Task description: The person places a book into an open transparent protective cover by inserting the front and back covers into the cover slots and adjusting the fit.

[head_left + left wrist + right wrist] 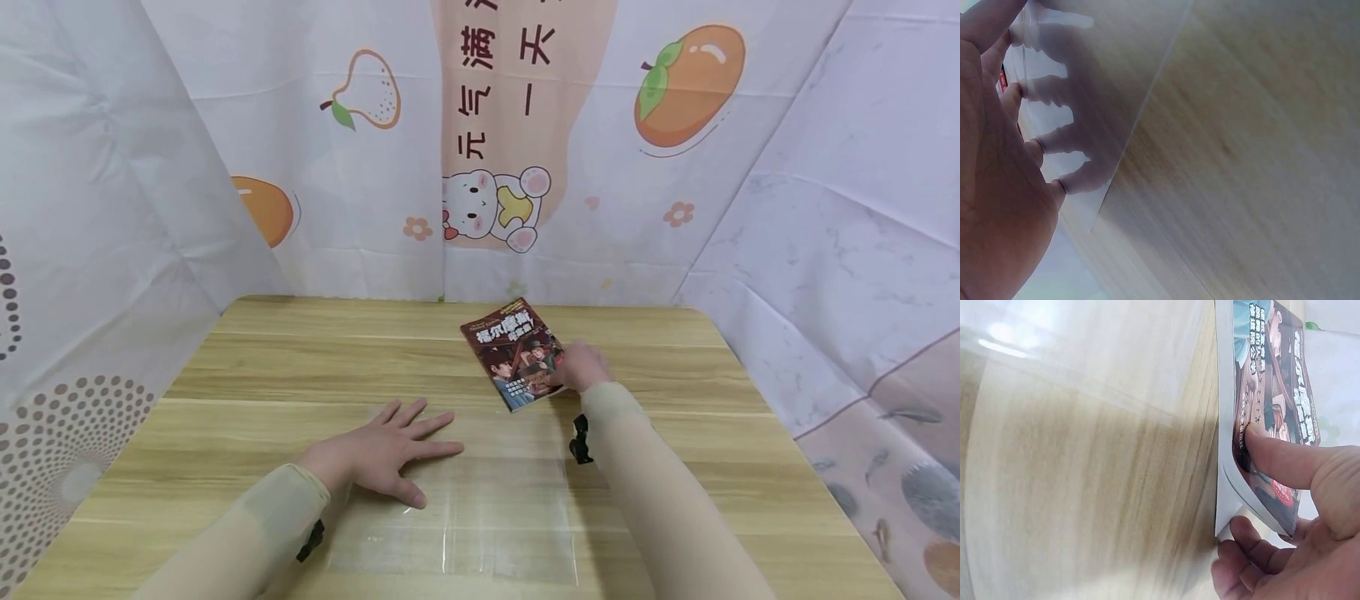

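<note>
A thin paperback book [506, 354] with a dark red illustrated cover lies at the back middle of the table. My right hand [585, 365] grips its near right corner; in the right wrist view the thumb [1285, 459] presses on the cover and the other fingers curl beneath the pages, bending that corner up. Closer to me, a clear plastic sheet [502, 521] with crease lines lies flat. Spread fingers of my left hand [386, 454] rest on the sheet's left part, and the left wrist view shows the fingertips touching the shiny film [1122, 69].
The wood-grain table [247, 367] is bounded by a printed fabric curtain [360, 208] at the back and further curtains at both sides. A small black device [580, 440] is strapped under the right wrist, another [311, 540] under the left.
</note>
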The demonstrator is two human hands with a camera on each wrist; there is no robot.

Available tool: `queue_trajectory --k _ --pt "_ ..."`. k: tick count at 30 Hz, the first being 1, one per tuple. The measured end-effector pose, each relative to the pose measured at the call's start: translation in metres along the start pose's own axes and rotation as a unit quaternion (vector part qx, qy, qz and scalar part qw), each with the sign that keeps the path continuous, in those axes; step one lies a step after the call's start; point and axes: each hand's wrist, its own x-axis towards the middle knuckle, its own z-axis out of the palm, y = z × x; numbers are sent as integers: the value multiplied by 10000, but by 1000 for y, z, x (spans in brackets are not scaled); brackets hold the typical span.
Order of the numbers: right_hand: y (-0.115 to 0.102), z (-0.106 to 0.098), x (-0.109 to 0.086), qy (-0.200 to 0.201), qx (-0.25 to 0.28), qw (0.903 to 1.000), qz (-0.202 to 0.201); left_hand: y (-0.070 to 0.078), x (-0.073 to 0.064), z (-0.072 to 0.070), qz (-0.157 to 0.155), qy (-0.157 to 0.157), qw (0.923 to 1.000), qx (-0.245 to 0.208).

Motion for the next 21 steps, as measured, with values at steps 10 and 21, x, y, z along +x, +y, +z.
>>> queue_trajectory --k 10,21 --pt "-12 -1 -5 0 -191 9998 40 -1 -1 1 4 -18 10000 -29" --pt "-11 1 -4 -34 170 9993 328 -2 0 2 68 5 10000 -19"
